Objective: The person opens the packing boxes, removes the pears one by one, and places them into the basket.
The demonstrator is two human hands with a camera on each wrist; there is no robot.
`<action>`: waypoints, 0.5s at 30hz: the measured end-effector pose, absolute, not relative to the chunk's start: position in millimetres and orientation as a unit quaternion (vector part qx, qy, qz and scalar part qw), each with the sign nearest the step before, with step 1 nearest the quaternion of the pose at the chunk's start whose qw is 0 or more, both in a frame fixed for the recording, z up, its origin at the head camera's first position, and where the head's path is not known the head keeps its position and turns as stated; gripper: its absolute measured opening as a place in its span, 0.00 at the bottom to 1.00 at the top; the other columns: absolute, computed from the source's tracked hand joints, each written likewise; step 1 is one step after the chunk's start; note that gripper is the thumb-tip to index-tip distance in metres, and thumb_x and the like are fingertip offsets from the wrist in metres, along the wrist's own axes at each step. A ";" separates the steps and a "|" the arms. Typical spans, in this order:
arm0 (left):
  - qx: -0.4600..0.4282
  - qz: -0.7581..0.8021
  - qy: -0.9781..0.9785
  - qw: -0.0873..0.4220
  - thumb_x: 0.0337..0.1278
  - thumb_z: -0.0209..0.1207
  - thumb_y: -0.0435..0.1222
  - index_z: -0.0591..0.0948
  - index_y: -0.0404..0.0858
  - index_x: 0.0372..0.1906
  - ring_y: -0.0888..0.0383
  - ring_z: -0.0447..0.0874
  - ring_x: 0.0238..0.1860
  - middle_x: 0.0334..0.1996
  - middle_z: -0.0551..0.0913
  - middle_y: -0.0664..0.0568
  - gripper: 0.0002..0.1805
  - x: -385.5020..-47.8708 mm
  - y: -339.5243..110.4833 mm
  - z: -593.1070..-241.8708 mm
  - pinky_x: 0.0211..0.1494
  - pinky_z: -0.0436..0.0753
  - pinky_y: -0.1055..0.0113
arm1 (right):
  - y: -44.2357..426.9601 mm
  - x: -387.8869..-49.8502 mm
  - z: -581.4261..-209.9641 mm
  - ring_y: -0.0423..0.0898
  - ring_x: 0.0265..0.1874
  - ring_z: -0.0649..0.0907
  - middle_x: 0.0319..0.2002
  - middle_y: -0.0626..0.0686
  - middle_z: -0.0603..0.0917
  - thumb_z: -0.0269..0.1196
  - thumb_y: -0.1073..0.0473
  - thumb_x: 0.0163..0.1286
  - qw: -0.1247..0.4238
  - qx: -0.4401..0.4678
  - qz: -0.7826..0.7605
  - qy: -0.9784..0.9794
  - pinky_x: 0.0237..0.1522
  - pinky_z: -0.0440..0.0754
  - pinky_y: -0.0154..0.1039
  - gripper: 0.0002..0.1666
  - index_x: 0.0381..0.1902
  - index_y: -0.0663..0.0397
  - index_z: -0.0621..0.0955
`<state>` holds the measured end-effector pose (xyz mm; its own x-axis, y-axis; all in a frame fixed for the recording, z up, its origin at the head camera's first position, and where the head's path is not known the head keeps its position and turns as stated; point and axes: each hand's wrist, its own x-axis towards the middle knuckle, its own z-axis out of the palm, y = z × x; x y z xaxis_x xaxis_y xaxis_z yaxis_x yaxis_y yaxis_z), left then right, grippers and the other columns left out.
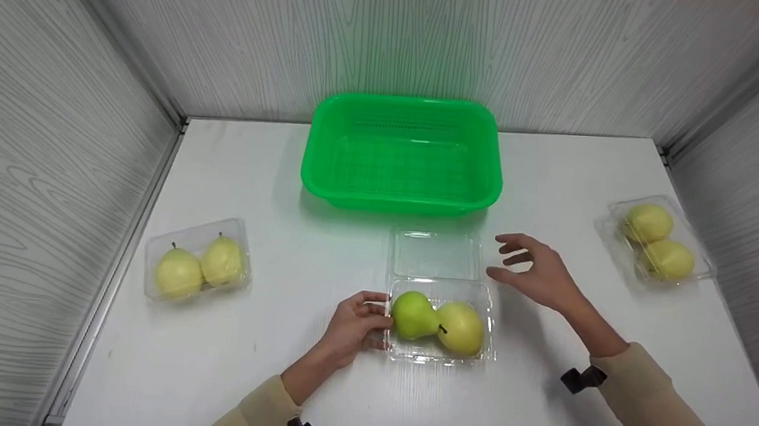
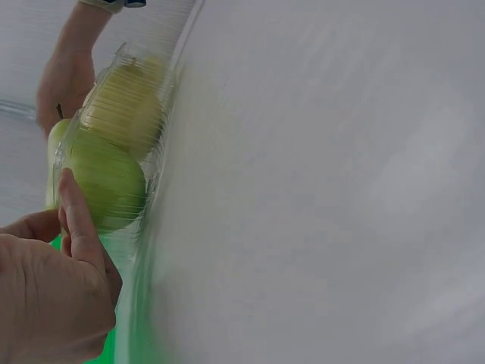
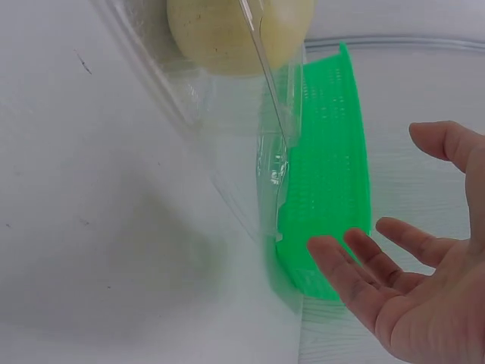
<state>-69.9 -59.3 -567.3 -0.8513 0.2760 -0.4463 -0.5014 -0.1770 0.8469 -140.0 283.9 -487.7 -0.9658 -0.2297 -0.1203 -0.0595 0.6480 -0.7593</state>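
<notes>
A clear plastic clamshell box [image 1: 439, 360] stands on the table with its lid [image 1: 436, 256] folded back flat toward the basket. Inside lie a green pear [image 1: 414, 316] and a pale yellow pear [image 1: 463, 331], side by side. My left hand [image 1: 353, 326] holds the box by its left edge, thumb at the rim and fingers along the wall; the left wrist view shows this hand [image 2: 64, 277] beside the green pear [image 2: 102, 178]. Just right of the lid, my right hand [image 1: 539, 272] hovers with fingers spread and nothing in them, as the right wrist view also shows.
Behind the lid stands a green plastic basket [image 1: 400, 204] with nothing in it. A closed clamshell box [image 1: 199, 260] with two yellow pears lies at the left; another [image 1: 661, 239] lies at the far right. Wood-grain walls [image 1: 245, 36] enclose the table on three sides.
</notes>
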 end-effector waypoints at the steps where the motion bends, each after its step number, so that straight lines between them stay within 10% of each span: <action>1: -0.096 0.761 0.589 0.255 0.59 0.66 0.26 0.74 0.32 0.64 0.63 0.86 0.31 0.37 0.79 0.55 0.27 -69.7 -59.2 -567.3 0.29 0.89 0.69 | 282.8 -137.3 -485.6 0.63 0.59 0.86 0.62 0.65 0.82 0.73 0.49 0.68 0.105 -0.084 -0.413 0.901 0.56 0.90 0.58 0.37 0.71 0.53 0.76; 15: -0.093 0.760 0.594 0.248 0.60 0.67 0.26 0.74 0.32 0.63 0.62 0.85 0.30 0.37 0.80 0.54 0.27 -68.8 -59.5 -567.7 0.28 0.89 0.70 | 264.2 -101.3 -469.8 0.63 0.58 0.86 0.61 0.59 0.83 0.77 0.52 0.64 0.095 -0.157 -0.412 0.892 0.55 0.91 0.57 0.40 0.71 0.52 0.76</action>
<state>-68.8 -59.5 -567.7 -0.8593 0.2669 -0.4362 -0.4878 -0.1719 0.8558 -101.3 264.2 -469.8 -0.9330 -0.3576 -0.0397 -0.2016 0.6109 -0.7656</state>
